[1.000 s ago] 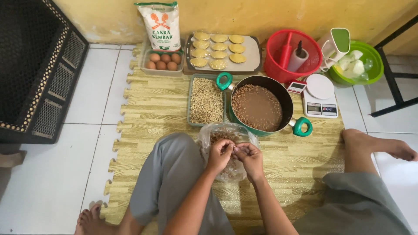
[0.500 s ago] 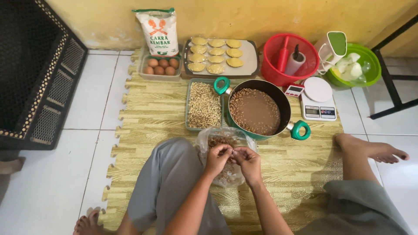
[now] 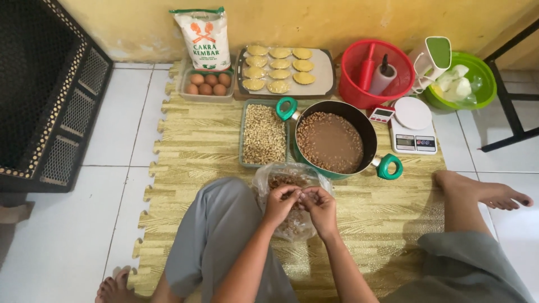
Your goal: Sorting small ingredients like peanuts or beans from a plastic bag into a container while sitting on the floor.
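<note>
Just in front of the dark pot (image 3: 331, 141), a clear plastic bag (image 3: 286, 196) of brown skins lies on the mat, placed to catch peelings. Left hand (image 3: 279, 205) and right hand (image 3: 321, 209) meet above it, fingertips pinched on one small nut (image 3: 300, 196); peeled nuts fill the tray (image 3: 263, 134) left of the pot.

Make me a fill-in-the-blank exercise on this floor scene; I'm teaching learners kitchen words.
1. Both hands, left hand and right hand, meet over a clear plastic ____ of peanuts.
2. The pot of brown peanuts has two ____ handles.
3. The tray beside the flour sack holds brown ____.
4. The digital scale stands to the ____ of the pot in the picture.

Missing words: bag; green; eggs; right
</note>
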